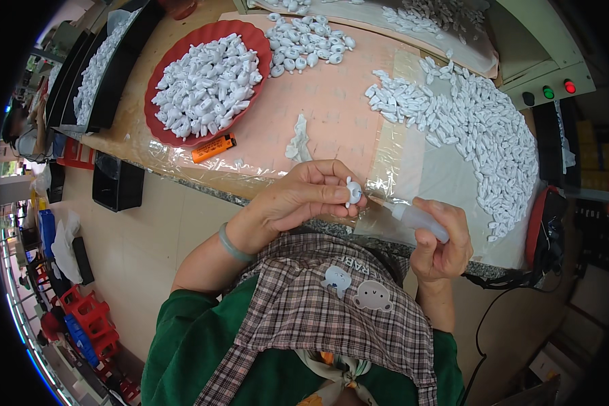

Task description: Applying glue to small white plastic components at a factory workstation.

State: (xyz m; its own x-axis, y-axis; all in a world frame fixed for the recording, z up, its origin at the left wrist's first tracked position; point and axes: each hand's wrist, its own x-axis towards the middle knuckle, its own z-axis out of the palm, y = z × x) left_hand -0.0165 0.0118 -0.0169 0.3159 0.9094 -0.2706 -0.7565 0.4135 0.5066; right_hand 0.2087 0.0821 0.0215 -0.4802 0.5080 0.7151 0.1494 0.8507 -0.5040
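Note:
Between its thumb and fingers, my left hand pinches a small rounded white plastic piece, which has a dark spot on its side. My right hand is closed round a translucent squeeze bottle. The bottle's thin tip points left, close to the white piece; whether they touch I cannot tell. Both hands are over the table's near edge. Beyond them, a crumpled whitish scrap lies on the pink sheet.
A red scalloped bowl heaped with white pieces stands at left, by an orange black-ended object. More rounded pieces lie beyond. Slim white parts spread at right, under a machine with green and red buttons. Black trays stand far left.

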